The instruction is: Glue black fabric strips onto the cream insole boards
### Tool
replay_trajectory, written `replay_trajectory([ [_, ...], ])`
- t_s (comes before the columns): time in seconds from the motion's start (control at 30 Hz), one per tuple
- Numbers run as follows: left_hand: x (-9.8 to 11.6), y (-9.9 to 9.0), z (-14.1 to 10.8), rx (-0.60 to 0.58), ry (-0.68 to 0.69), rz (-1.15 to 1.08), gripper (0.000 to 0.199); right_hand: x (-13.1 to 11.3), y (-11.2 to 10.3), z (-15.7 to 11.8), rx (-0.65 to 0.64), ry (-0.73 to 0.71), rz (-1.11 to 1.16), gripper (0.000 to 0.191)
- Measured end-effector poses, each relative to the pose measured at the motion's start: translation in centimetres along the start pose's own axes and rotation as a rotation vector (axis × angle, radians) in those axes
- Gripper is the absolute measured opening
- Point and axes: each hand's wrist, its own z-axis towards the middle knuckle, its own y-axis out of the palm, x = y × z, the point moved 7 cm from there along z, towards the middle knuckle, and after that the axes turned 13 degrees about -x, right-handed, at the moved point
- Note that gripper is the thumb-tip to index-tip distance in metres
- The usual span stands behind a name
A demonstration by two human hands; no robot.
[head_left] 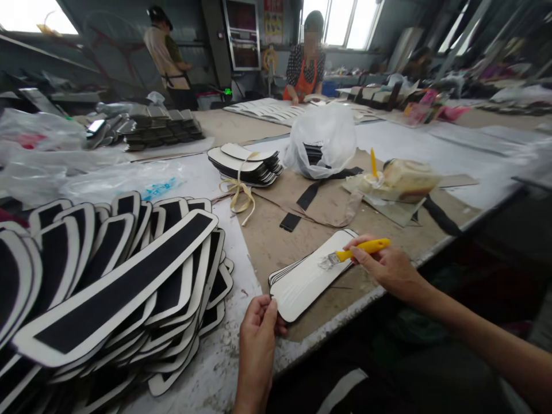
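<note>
My right hand (383, 265) is closed around a yellow-handled brush (366, 247), whose bristles rest on a long white rounded piece (308, 282). Streaks of a wet-looking white coating show on that piece. Its near-left end is pinched between the thumb and fingers of my left hand (261, 325). Edges of more such pieces show stacked beneath it. To the left lies a big pile of white-rimmed pieces with black centres (129, 293).
Behind the work are a tied stack of pieces (245, 164), a plastic bag (321, 141), black strips (290, 222) and a stained container (409, 179) with a yellow tool. The table edge (345, 313) runs diagonally near me. People stand across the room.
</note>
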Motion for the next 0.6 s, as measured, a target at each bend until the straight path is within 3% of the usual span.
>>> replay_trajectory([
  [0.17,-0.3,-0.1,-0.2,0.037,0.003,0.026,0.032,0.6,-2.7,-0.1,0.101,-0.017,-0.249,0.026],
  [0.33,-0.6,-0.5,-0.1,0.109,0.037,0.002,0.040,-0.1,-4.3,-0.1,0.164,-0.131,-0.310,0.020],
  [0.6,-2.2,-1.0,0.7,0.163,0.035,-0.027,0.055,-1.5,-3.9,-1.2,0.195,-0.372,-0.391,0.014],
])
